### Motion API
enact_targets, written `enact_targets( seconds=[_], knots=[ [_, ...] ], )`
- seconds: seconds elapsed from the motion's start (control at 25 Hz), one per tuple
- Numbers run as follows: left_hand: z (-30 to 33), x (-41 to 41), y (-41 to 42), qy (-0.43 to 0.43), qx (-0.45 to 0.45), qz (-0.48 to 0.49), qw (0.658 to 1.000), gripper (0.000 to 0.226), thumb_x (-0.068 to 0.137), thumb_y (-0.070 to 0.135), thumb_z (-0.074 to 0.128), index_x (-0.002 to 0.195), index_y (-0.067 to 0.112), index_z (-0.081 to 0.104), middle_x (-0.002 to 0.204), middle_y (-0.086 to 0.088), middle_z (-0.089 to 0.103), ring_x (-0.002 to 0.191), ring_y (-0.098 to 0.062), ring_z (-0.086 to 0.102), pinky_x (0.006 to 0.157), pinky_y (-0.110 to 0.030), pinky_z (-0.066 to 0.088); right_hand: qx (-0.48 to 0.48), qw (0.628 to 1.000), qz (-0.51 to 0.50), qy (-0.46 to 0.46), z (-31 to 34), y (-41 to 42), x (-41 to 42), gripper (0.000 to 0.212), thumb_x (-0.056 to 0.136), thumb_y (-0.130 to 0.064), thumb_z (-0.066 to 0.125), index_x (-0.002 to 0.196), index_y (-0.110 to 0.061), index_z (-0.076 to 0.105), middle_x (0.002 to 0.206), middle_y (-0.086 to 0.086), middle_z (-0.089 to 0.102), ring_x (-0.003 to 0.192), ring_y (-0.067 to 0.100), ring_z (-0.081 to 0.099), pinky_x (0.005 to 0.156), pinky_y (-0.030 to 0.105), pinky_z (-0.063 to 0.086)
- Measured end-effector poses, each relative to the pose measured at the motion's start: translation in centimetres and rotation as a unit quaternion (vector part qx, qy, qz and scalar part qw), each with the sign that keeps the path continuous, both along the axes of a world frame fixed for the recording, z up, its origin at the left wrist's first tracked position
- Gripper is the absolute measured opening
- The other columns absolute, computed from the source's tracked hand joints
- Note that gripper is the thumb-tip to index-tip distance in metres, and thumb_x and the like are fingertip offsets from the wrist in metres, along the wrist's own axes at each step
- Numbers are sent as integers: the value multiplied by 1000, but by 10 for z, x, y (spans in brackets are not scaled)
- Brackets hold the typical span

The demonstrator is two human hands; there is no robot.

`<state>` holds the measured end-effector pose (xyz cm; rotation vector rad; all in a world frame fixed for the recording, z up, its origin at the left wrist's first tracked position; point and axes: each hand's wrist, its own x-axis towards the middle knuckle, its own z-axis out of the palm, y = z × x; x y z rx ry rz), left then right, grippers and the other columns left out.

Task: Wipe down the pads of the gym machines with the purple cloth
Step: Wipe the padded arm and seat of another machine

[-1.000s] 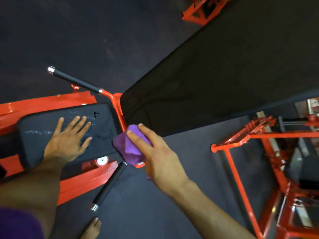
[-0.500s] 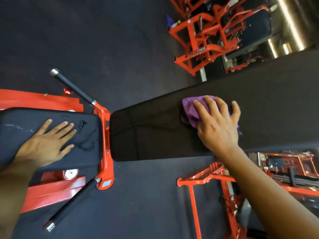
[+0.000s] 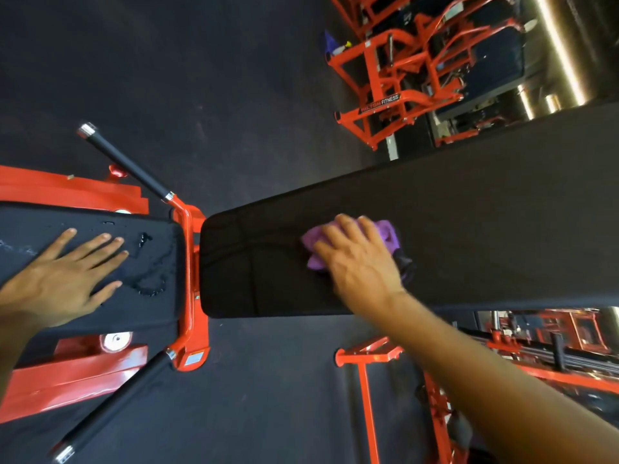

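matt black pad, glossy red frame

Long black pad under purple cloth; wet seat pad alongside.

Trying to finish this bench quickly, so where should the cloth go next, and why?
Probably onto the seat pad under the left hand: droplets show there, while the right hand presses the purple cloth on the long pad, which looks dry.
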<state>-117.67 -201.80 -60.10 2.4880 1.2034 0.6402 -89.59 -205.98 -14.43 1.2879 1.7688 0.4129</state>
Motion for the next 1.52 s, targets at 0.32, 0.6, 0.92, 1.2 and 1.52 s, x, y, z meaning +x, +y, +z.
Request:
enact_targets(
  seconds=[0.32,0.6,0.92,1.2,1.52],
  knots=[
    [13,-2,-6,3,41,14,999,69,96,52,42,145,6,56,158,-11,46,155,-16,17,123,-65,17,9,998,18,64,-82,74,-15,46,93,-33,27,114,-16,64,113,14,58,105,39,54,90,50,40],
    [29,-7,-6,54,13,2,998,68,99,48,33,148,5,54,156,-12,49,154,-18,19,123,-64,18,-26,986,82,146,-41,28,-16,52,77,-17,67,127,-19,58,127,15,52,106,35,53,91,45,45],
    [26,-8,-6,74,16,-8,997,68,100,48,31,150,8,52,159,-9,46,154,-21,20,123,-63,19,0,997,65,41,-144,110,-22,48,93,-33,21,122,-17,56,122,15,52,106,40,56,89,51,45],
    [23,-8,-7,69,11,-16,997,68,101,48,29,152,7,49,162,-9,41,151,-26,37,123,-63,18,-162,977,93,104,-104,58,-14,36,92,-26,61,128,-23,60,126,6,54,115,32,55,99,45,42],
    [28,-4,-9,99,-2,-6,995,68,100,48,29,153,10,47,164,-6,38,153,-24,34,124,-62,19,-155,983,61,74,-166,88,-34,26,95,-26,59,121,-22,61,123,4,55,109,30,57,84,41,43]
  ],
)
